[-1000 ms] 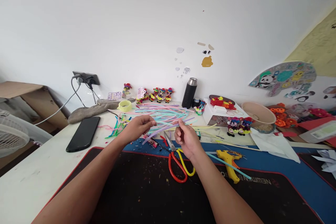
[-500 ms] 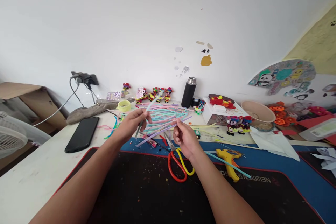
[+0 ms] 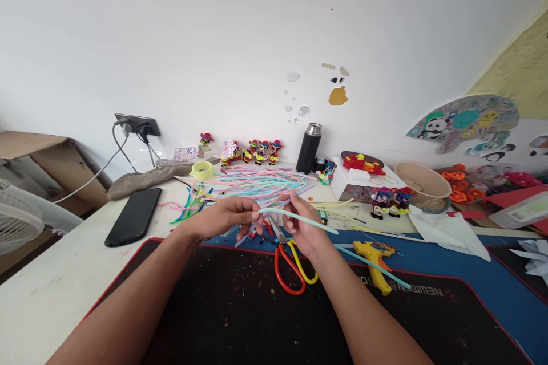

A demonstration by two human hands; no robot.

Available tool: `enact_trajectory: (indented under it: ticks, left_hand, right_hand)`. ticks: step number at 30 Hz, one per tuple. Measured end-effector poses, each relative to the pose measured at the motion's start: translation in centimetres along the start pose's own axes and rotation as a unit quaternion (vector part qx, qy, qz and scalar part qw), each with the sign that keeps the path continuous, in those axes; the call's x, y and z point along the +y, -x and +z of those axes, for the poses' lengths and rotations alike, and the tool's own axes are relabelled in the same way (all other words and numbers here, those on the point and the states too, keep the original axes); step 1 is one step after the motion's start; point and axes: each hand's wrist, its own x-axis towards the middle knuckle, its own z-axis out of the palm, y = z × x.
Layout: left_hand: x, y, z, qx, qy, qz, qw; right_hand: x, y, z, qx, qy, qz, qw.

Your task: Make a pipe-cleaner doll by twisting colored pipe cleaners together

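My left hand (image 3: 233,218) pinches the end of a pale teal fuzzy stem (image 3: 299,217), which runs rightward across my right hand. My right hand (image 3: 302,222) has its fingers curled round a purple fuzzy stem (image 3: 279,203) that slants down to the left, partly hidden by my left hand. Behind both hands lies a pile of pink, teal and lilac stems (image 3: 257,182). Just below them, scissors (image 3: 289,276) with one red and one yellow handle rest on the black mat (image 3: 240,308).
A yellow glue gun (image 3: 374,262) lies right of my right hand, under another teal stem. A black phone (image 3: 133,217) is at the left. Farther back stand a black flask (image 3: 309,149), yellow tape (image 3: 201,170), small figures (image 3: 262,152) and a white box (image 3: 363,185).
My left hand has moved right, close to my right hand. The pale teal stem in it has swung from pointing up and away to lying across to the right.
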Motion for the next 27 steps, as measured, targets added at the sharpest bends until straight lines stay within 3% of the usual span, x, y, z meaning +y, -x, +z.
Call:
enact_trajectory:
  ticks: [4,8,11,14,17,20,24,27]
  left_hand:
    - [-0.3,-0.3,-0.5,0.042,-0.008,0.029,0.999]
    - [-0.2,-0.3,-0.7,0.174,-0.067,0.093,0.978]
    - [0.0,-0.3,-0.5,0.299,-0.198,0.127,0.925]
    - [-0.4,-0.5,-0.3,0.375,-0.356,0.147,0.843]
    - [-1.4,-1.2,-0.5,0.367,-0.478,0.17,0.78]
    - [-2.1,-1.7,-0.8,0.351,-0.545,0.181,0.74]
    - [-2.4,-1.8,-1.4,0.353,-0.581,0.198,0.706]
    - [-3.0,-1.9,-1.8,0.334,-0.599,0.205,0.698]
  right_hand:
    - [0.1,0.0,0.1,-0.002,-0.003,0.016,1.0]
    - [0.2,0.0,-0.1,-0.007,0.001,0.02,1.0]
    - [0.3,0.0,-0.2,-0.007,0.009,0.026,1.0]
    - [0.5,0.0,-0.1,-0.01,0.018,0.034,0.999]
    - [0.6,0.2,0.2,-0.02,0.023,0.035,0.999]
    - [0.5,0.3,0.4,-0.022,0.027,0.04,0.999]
    - [0.3,0.5,0.6,-0.024,0.033,0.047,0.998]
    - [0.3,0.5,0.6,-0.026,0.039,0.051,0.998]
